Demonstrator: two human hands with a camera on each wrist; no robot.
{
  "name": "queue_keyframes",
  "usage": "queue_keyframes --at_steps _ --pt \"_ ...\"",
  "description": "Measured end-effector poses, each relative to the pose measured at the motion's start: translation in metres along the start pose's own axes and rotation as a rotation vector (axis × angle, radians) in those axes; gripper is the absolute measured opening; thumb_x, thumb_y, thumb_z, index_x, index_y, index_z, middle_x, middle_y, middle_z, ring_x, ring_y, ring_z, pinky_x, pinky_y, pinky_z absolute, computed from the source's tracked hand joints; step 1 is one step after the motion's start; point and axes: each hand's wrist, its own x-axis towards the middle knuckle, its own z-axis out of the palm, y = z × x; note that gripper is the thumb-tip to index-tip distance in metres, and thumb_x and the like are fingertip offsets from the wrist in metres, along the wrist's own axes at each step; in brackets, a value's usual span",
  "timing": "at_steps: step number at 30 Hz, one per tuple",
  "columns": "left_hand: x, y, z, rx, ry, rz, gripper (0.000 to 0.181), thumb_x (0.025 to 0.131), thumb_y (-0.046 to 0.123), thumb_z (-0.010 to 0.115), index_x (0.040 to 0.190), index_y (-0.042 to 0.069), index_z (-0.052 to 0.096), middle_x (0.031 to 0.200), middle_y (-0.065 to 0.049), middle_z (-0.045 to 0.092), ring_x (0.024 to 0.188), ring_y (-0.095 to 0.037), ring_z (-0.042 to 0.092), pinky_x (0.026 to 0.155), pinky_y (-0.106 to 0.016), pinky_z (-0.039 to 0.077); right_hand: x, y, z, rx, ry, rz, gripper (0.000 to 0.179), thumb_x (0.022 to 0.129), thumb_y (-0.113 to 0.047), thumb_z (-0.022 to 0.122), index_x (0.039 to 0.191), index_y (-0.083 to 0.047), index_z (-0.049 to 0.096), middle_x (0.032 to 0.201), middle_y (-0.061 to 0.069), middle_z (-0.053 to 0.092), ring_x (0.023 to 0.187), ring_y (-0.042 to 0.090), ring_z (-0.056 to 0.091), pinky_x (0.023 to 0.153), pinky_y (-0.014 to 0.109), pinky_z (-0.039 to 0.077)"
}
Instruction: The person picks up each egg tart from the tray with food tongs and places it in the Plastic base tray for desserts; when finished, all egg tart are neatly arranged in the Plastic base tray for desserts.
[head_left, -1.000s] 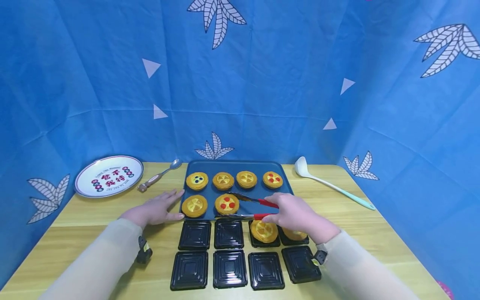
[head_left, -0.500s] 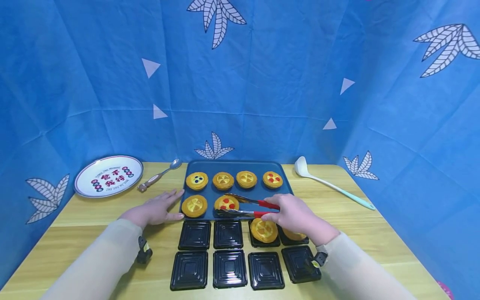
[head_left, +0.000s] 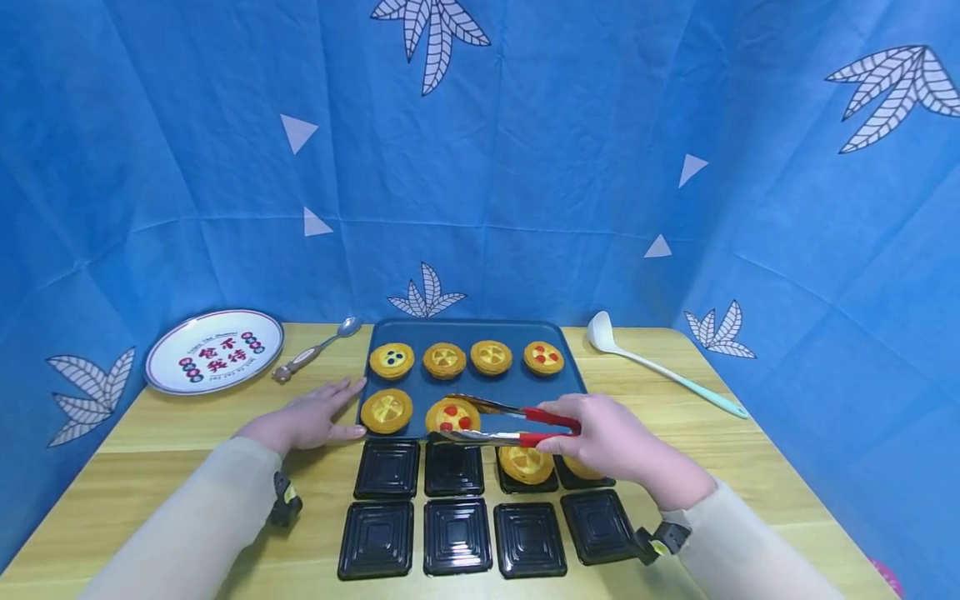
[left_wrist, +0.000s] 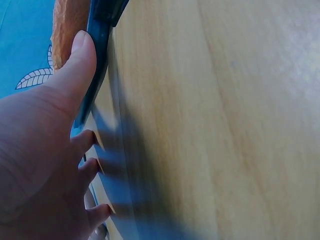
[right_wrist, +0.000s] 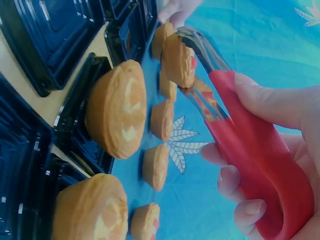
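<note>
My right hand [head_left: 603, 435] holds red-handled tongs [head_left: 528, 414]. Their metal tips lie on either side of a tart with red dots [head_left: 454, 414], at the front of the blue tray [head_left: 517, 325]. In the right wrist view this tart [right_wrist: 177, 60] sits between the tips, and the thumb and fingers wrap the red handles. Whether it is off the tray is hard to tell. At the tray's left edge my left hand [head_left: 315, 418] rests with fingers spread. The left wrist view has its thumb [left_wrist: 82, 60] against the tray rim, beside a tart. A plain tart [head_left: 387, 411] lies nearby.
Several tarts line the tray's back row, including a blue-dotted one [head_left: 392, 360]. Black square trays [head_left: 457, 533] stand in two rows in front; two hold tarts [head_left: 527, 464]. A plate [head_left: 213, 354] and spoon [head_left: 318, 348] lie left, a ladle [head_left: 660, 362] right.
The tongs have closed in around the red-dotted tart. Right hand, tongs and tart have shifted slightly towards the front. My left hand stays at the tray's edge.
</note>
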Motion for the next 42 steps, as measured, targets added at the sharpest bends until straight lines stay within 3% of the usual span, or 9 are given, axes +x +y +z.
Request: queue_keyframes --at_steps 5,12,21,26,30,36,42 --pt "-0.003 0.002 -0.004 -0.011 0.005 -0.002 0.092 0.093 0.060 0.056 0.158 0.006 0.019 0.158 -0.029 0.015 0.141 -0.054 0.014 0.109 -0.070 0.016 -0.008 -0.003 0.004 0.010 -0.053 -0.020 0.052 0.081 -0.035 0.082 0.125 -0.011 0.070 0.098 -0.003 0.070 0.077 0.015 0.057 0.060 0.028 0.047" --pt "-0.005 0.001 -0.005 -0.002 0.008 -0.002 0.090 0.094 0.057 0.057 0.158 0.006 0.020 0.158 -0.030 0.017 0.140 -0.055 0.016 0.109 -0.070 0.017 -0.010 -0.002 0.011 0.023 -0.094 -0.044 0.051 0.083 -0.036 0.081 0.124 -0.008 0.070 0.104 -0.002 0.071 0.079 0.010 0.057 0.064 0.026 0.050" --pt "-0.004 -0.004 -0.005 0.004 0.014 -0.013 0.092 0.093 0.060 0.056 0.158 0.007 0.019 0.158 -0.029 0.015 0.141 -0.054 0.014 0.109 -0.070 0.016 -0.005 -0.005 0.012 0.009 -0.069 -0.069 0.056 0.079 -0.038 0.084 0.126 -0.011 0.069 0.106 -0.001 0.069 0.085 0.014 0.060 0.069 0.029 0.052" --pt "-0.005 -0.003 -0.007 0.000 0.015 -0.018 0.092 0.093 0.061 0.055 0.158 0.008 0.018 0.159 -0.028 0.014 0.141 -0.054 0.014 0.110 -0.070 0.016 0.011 -0.017 -0.002 0.046 -0.005 -0.088 0.061 0.079 -0.041 0.083 0.130 -0.013 0.066 0.110 0.000 0.066 0.086 0.015 0.057 0.070 0.031 0.051" --pt "-0.004 -0.004 -0.006 0.003 0.018 -0.005 0.092 0.093 0.060 0.056 0.158 0.007 0.019 0.158 -0.029 0.015 0.140 -0.055 0.016 0.109 -0.070 0.017 0.033 -0.032 -0.013 0.011 0.025 -0.102 0.065 0.078 -0.042 0.083 0.132 -0.011 0.064 0.114 0.002 0.067 0.090 0.018 0.059 0.074 0.034 0.052" --pt "0.001 -0.009 0.001 0.006 0.022 0.012 0.092 0.092 0.060 0.056 0.158 0.008 0.020 0.159 -0.028 0.016 0.140 -0.054 0.017 0.110 -0.069 0.017 0.063 -0.049 -0.007 -0.070 -0.044 -0.043 0.070 0.079 -0.047 0.082 0.135 -0.010 0.062 0.130 0.005 0.063 0.113 0.021 0.060 0.092 0.038 0.052" --pt "0.004 -0.008 0.003 0.013 0.017 0.008 0.094 0.091 0.063 0.055 0.159 0.010 0.019 0.159 -0.028 0.016 0.141 -0.053 0.017 0.110 -0.069 0.017 0.077 -0.050 0.017 -0.043 -0.123 -0.048 0.058 0.081 -0.042 0.082 0.127 -0.009 0.068 0.116 0.001 0.069 0.085 0.010 0.062 0.072 0.029 0.053"
